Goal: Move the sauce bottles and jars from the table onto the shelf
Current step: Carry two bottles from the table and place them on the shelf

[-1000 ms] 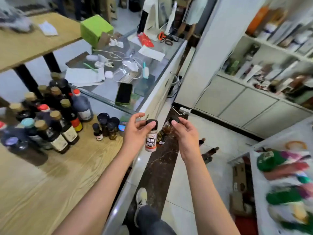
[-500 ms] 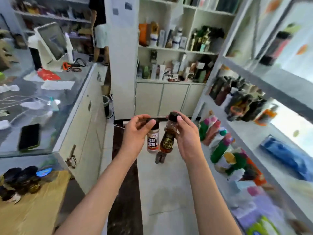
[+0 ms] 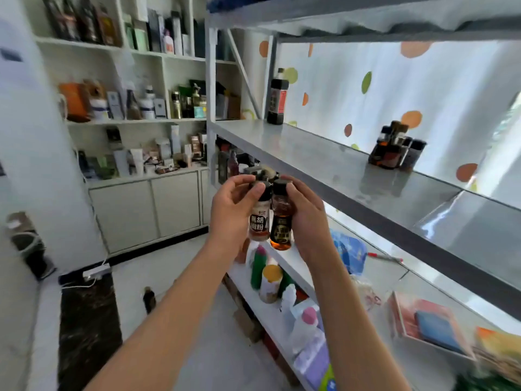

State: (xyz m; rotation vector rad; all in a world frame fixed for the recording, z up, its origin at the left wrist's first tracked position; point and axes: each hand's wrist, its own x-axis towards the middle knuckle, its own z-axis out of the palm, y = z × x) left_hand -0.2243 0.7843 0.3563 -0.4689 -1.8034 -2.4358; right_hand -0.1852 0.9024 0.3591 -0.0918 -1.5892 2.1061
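Just in front of the grey shelf (image 3: 324,162), the left hand (image 3: 231,213) curls its fingers round a pepper shaker (image 3: 260,221); the right hand (image 3: 306,218) grips a small sauce bottle (image 3: 281,224), touching it. Farther back on the shelf stand a jar cluster (image 3: 394,148) and a tall dark bottle (image 3: 277,98).

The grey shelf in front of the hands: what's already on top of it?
On the grey shelf stand a tall dark bottle at the far end and a cluster of small dark bottles further along. The near end runs out of frame.
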